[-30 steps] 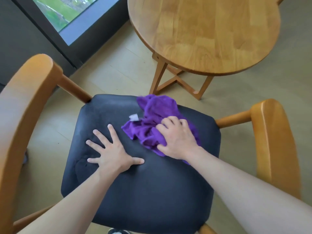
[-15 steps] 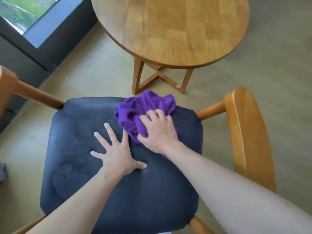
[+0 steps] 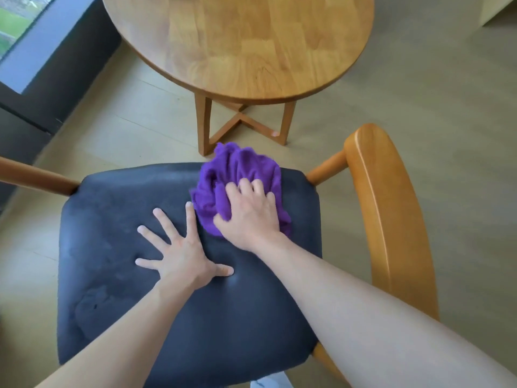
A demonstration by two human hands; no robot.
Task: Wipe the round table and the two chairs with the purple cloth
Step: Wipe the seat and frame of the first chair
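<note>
Your right hand and the purple cloth have slid up the seat since a moment ago. Before, the cloth lay well inside the dark chair seat. Now it sits at the far edge, near the far right corner, and a bit of it pokes out over that edge. Your left hand has stayed in almost the same spot, near the middle of the seat.

The cloth is bunched up under your right hand. Most of it shows past your fingertips and to the left of your hand, and a little peeks out on the right by your wrist. Your fingers curl down into the cloth and grip it while you push it onto the seat.

Your left hand is flat on the seat with its fingers spread wide. It holds nothing. Its first finger comes just beside the cloth's left side.

The round table stands on the floor past the far edge of the seat. The wooden armrest runs along the right side.
</note>
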